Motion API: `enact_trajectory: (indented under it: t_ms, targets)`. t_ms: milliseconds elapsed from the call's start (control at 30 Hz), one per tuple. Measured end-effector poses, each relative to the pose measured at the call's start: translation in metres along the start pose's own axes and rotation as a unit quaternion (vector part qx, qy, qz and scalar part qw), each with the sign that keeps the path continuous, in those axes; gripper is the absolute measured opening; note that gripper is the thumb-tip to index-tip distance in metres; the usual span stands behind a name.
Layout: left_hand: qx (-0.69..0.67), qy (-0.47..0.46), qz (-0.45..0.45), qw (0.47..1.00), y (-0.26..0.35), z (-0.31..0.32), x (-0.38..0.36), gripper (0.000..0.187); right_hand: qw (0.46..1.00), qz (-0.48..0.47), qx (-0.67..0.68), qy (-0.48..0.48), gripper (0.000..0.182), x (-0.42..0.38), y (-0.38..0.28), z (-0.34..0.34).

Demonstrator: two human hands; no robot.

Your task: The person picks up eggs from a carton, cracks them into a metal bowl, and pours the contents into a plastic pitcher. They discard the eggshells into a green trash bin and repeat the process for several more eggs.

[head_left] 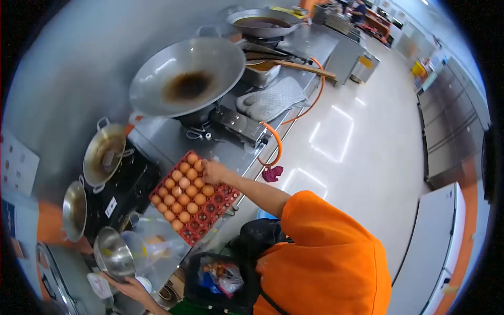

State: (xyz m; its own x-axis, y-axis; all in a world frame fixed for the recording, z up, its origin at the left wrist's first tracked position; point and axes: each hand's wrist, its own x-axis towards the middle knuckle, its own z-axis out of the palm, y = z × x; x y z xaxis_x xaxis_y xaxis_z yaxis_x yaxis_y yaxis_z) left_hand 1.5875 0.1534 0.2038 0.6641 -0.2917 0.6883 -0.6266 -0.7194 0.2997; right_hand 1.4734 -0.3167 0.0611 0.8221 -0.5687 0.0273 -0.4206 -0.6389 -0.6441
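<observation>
My right hand (213, 172) reaches onto the far right side of a red egg tray (223, 197), its fingers bent round a brown egg (199, 165) that they partly cover. Several brown eggs fill the tray's left and middle; cups on its right and near sides hold none. At the lower left, my left hand (131, 289) grips the underside of a tilted steel bowl (114, 252). Beside that bowl is a clear plastic container (157, 244).
A large wok (189, 79) stands on a burner behind the tray, near an oven mitt (273, 100) and an orange hose (277, 144). Two small pans (105, 155) are at left. A black-lined bin (223, 281) is below. A person (359, 11) is far off.
</observation>
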Motion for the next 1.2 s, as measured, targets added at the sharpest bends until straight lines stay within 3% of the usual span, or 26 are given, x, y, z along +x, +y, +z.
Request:
enact_trajectory:
  t_ms: [33,100,133,200,267,300,400,433,533,600,633,667,700,733,800,867,900,933,967,1000,1033,1067,1100,1133,1200]
  targets:
    - [0.013,-0.004,0.001,1.0,0.009,0.0,-0.001,0.068,0.999,-0.016,0.025,0.017,0.04,-0.002,-0.001,-0.004]
    - [0.027,-0.007,0.014,1.0,0.002,0.005,-0.005,0.069,0.991,0.044,0.125,0.028,0.037,-0.004,0.003,0.001]
    - [0.034,-0.006,0.02,0.999,0.0,0.008,-0.007,0.07,0.966,0.085,0.245,-0.019,0.032,-0.006,0.007,0.001]
    - [0.025,0.003,-0.007,1.0,0.008,0.011,-0.008,0.072,0.861,0.158,0.471,-0.113,0.023,-0.01,0.009,-0.006]
    - [0.011,0.024,-0.041,0.999,0.008,0.012,-0.011,0.071,0.698,0.21,0.68,-0.081,0.014,-0.021,-0.001,-0.015]
    - [-0.017,0.059,-0.116,0.991,0.006,0.016,-0.015,0.07,0.596,0.23,0.767,-0.063,0.01,-0.028,-0.01,-0.022]
    - [-0.134,0.157,-0.303,0.93,-0.01,0.035,-0.027,0.059,0.555,0.232,0.791,-0.11,0.005,-0.033,-0.027,-0.033]
    - [-0.176,0.177,-0.332,0.91,-0.017,0.038,-0.031,0.051,0.596,0.212,0.766,-0.115,0.01,-0.034,-0.033,-0.032]
    - [-0.236,0.195,-0.341,0.889,-0.042,0.034,-0.06,0.037,0.651,0.173,0.727,-0.132,0.012,-0.036,-0.066,-0.033]
    - [-0.212,0.184,-0.28,0.918,-0.077,0.033,-0.099,0.044,0.74,0.055,0.647,-0.177,0.011,-0.03,-0.081,-0.01]
    - [-0.175,0.175,-0.214,0.945,-0.12,0.037,-0.128,0.05,0.78,0.054,0.597,-0.181,0.011,-0.038,-0.106,-0.015]
    - [-0.114,0.162,-0.144,0.969,-0.117,0.024,-0.13,0.059,0.816,0.053,0.544,-0.188,0.011,-0.051,-0.138,-0.02]
    - [-0.219,0.122,-0.168,0.953,-0.099,0.015,-0.161,0.047,0.844,-0.034,0.521,-0.124,0.013,-0.064,-0.159,0.002]
    - [-0.316,0.087,-0.2,0.923,0.014,-0.018,-0.142,0.037,0.858,-0.117,0.49,-0.099,0.015,-0.078,-0.179,0.014]
    - [-0.49,0.0,-0.393,0.778,0.065,-0.031,-0.181,0.037,0.861,-0.275,0.422,-0.077,0.017,-0.116,-0.218,0.025]
    - [-0.318,-0.049,-0.494,0.808,0.151,-0.041,-0.176,0.034,0.84,-0.39,0.362,-0.111,0.022,-0.155,-0.239,0.046]
    - [-0.31,-0.044,-0.475,0.823,0.152,-0.031,-0.208,0.032,0.841,-0.339,0.345,-0.243,0.025,-0.171,-0.235,0.057]
    - [-0.458,0.076,-0.585,0.665,0.156,-0.032,-0.222,0.033,0.802,-0.45,0.281,-0.274,0.026,-0.173,-0.23,0.076]
    - [-0.549,0.253,-0.644,0.468,0.161,-0.033,-0.236,0.034,0.823,-0.39,0.318,-0.263,0.023,-0.186,-0.232,0.07]
    - [-0.56,0.285,-0.659,0.413,0.159,-0.027,-0.261,0.038,0.844,-0.357,0.314,-0.25,0.018,-0.194,-0.233,0.071]
    - [-0.538,0.33,-0.665,0.399,0.184,-0.045,-0.24,0.032,0.843,-0.355,0.337,-0.225,0.015,-0.2,-0.235,0.077]
    - [-0.479,0.317,-0.69,0.439,0.196,-0.046,-0.236,0.032,0.861,-0.362,0.303,-0.191,0.015,-0.213,-0.237,0.083]
    - [-0.462,0.361,-0.691,0.421,0.206,-0.05,-0.229,0.033,0.82,-0.441,0.298,-0.212,0.015,-0.219,-0.237,0.086]
    - [-0.451,0.401,-0.686,0.406,0.209,-0.054,-0.226,0.034,0.805,-0.441,0.303,-0.256,0.016,-0.226,-0.237,0.089]
    - [-0.488,0.424,-0.663,0.379,0.201,-0.051,-0.265,0.038,0.805,-0.446,0.316,-0.232,0.015,-0.237,-0.241,0.093]
